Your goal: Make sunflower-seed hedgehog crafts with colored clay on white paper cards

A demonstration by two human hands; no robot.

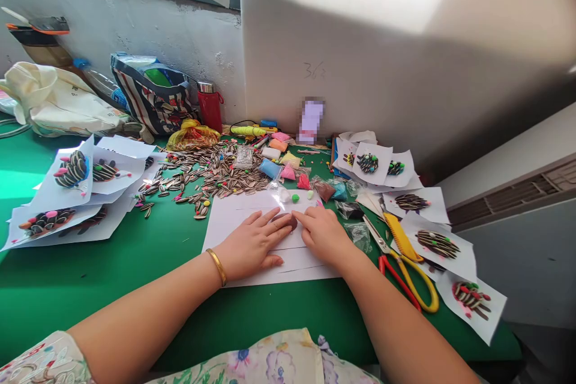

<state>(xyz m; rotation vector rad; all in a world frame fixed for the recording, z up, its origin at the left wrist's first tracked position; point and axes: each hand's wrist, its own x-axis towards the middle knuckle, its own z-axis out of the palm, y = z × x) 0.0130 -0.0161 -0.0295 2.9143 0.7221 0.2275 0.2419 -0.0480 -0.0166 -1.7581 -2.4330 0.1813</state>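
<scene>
White sheets of paper lie on the green table, with a flat brown piece of modelling clay near their middle. My left hand rests flat, its fingers stretched over the clay and partly covering it. A gold bangle circles that wrist. From the other side, the index finger of my right hand reaches to the clay's edge, while the remaining fingers curl in. Just beyond the hands sit a green clay ball and a clear plastic bag.
Sunflower seeds are heaped behind the paper, beside bags of coloured clay. Paper cards with seed-and-clay figures lie left and right. Scissors and a yellow cutter lie right. A red bottle stands behind.
</scene>
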